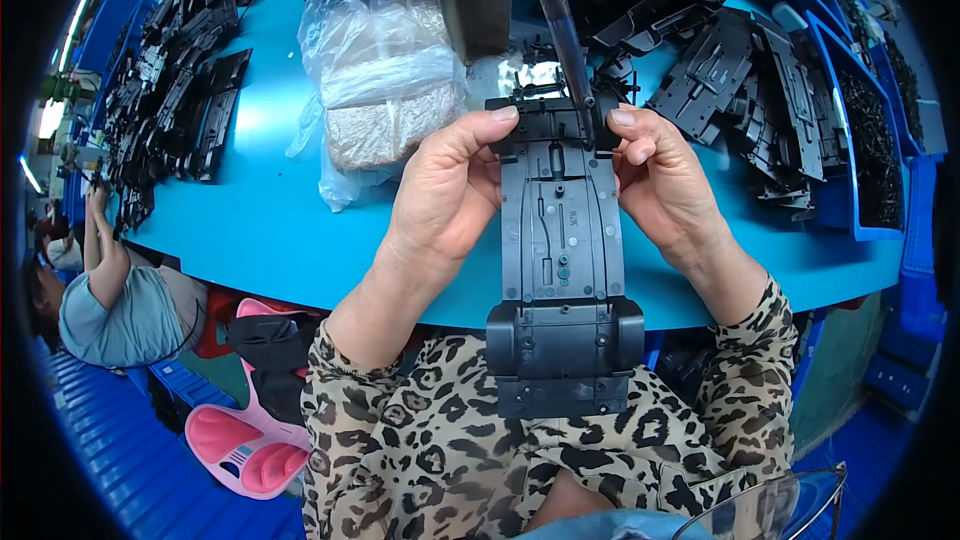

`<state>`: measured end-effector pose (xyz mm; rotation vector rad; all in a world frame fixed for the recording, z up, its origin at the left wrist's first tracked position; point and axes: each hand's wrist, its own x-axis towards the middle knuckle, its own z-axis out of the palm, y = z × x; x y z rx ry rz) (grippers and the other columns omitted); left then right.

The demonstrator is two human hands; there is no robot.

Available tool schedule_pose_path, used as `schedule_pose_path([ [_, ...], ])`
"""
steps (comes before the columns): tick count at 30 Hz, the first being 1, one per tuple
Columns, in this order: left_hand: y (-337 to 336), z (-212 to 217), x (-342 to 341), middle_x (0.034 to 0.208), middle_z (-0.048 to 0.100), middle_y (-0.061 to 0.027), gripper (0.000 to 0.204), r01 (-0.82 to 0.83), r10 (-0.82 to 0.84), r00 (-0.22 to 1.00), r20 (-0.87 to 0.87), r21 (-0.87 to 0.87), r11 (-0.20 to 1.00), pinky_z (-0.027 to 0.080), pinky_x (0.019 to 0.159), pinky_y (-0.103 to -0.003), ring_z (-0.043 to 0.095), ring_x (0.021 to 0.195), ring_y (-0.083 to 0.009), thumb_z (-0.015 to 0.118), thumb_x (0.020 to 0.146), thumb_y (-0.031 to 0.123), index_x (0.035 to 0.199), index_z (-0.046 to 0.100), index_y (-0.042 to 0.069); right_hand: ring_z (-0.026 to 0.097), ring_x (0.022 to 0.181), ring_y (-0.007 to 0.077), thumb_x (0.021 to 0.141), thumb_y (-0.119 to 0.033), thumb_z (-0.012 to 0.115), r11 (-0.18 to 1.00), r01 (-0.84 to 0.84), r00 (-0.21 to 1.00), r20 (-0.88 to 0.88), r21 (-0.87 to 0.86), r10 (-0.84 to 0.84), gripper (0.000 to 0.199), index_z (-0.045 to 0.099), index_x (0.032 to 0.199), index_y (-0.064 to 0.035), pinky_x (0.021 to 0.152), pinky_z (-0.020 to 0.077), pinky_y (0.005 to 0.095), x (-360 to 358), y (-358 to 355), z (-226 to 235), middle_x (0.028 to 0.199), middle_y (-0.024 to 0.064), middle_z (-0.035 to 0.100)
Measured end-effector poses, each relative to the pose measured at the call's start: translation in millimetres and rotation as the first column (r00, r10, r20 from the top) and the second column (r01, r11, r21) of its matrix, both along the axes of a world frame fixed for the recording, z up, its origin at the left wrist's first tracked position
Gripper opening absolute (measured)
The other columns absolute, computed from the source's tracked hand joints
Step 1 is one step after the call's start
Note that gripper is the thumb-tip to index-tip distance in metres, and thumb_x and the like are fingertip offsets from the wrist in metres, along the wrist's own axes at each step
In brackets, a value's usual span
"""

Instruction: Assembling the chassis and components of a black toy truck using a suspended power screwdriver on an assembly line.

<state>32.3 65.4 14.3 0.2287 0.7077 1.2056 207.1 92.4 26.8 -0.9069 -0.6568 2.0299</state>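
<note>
Both hands grip a long black plastic chassis plate [560, 230], apparently a toy car's, by its far end. My left hand [440, 180] is closed on its left edge, thumb on top near the corner. On the opposite edge, my right hand [665, 175] pinches the plate with thumb and fingers. The plate's wider near end reaches toward my lap. A slim metal tool shaft [562, 35] with a yellowish top slants down to the plate's far end, between my thumbs. Whether its tip touches the plastic, I cannot tell.
Left of the tool, a plastic-wrapped block [390, 90] sits on the blue table [270, 210]. Black parts pile up at left [190, 90] and right [720, 70]. A blue bin [860, 140] of small dark pieces stands far right. Another person [130, 315] sits left, near a pink chair [250, 445].
</note>
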Motion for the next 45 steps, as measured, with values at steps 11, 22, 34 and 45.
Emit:
schedule_pose_path([
  [11,-1.7,3.3,1.4,0.075,0.059,-0.0064,0.014,0.006,-0.005,0.999,-0.049,0.015,1.000,0.048,0.062,-0.027,0.058,0.065,-0.0127,0.053,0.077,0.012,0.082,0.056,0.000,0.046,0.047,0.0103,0.075,-0.020,0.057,0.999,0.006,1.000,-0.007,0.047,-0.005,0.017,0.049,0.064,-0.0092,0.048,0.0375,0.0218,-2.0,-1.3,-0.4,0.052,-0.0030,0.047],
  [22,-1.1,3.1,2.1,0.075,0.059,-0.0068,0.015,0.001,0.001,0.999,-0.051,0.029,1.000,0.048,0.062,-0.027,0.058,0.065,-0.0131,0.053,0.077,0.013,0.082,0.056,0.000,0.045,0.045,0.0091,0.075,-0.019,0.057,1.000,0.008,1.000,0.000,0.029,-0.008,0.017,0.048,0.064,-0.0107,0.048,0.0375,0.0219,-0.9,-0.2,-2.6,0.049,-0.0057,0.045],
  [34,-1.3,5.3,3.4,0.071,0.059,-0.0063,0.015,0.006,-0.004,0.997,-0.078,0.027,1.000,0.048,0.058,-0.026,0.057,0.061,-0.0118,0.055,0.076,0.015,0.079,0.056,0.001,0.045,0.046,0.0083,0.075,-0.019,0.057,1.000,0.012,1.000,-0.014,0.028,-0.012,0.015,0.050,0.067,-0.0095,0.048,0.0370,0.0216,-1.9,-0.7,-0.1,0.051,-0.0058,0.045],
  [45,-1.9,7.7,3.9,0.072,0.059,-0.0063,0.016,-0.003,0.005,0.998,-0.056,0.037,0.999,0.048,0.059,-0.025,0.056,0.061,-0.0112,0.055,0.076,0.015,0.079,0.056,0.000,0.044,0.046,0.0064,0.075,-0.019,0.058,1.000,0.000,0.999,-0.033,0.027,0.001,0.015,0.050,0.067,-0.0096,0.049,0.0370,0.0206,-0.7,-0.2,-1.4,0.051,-0.0067,0.045],
])
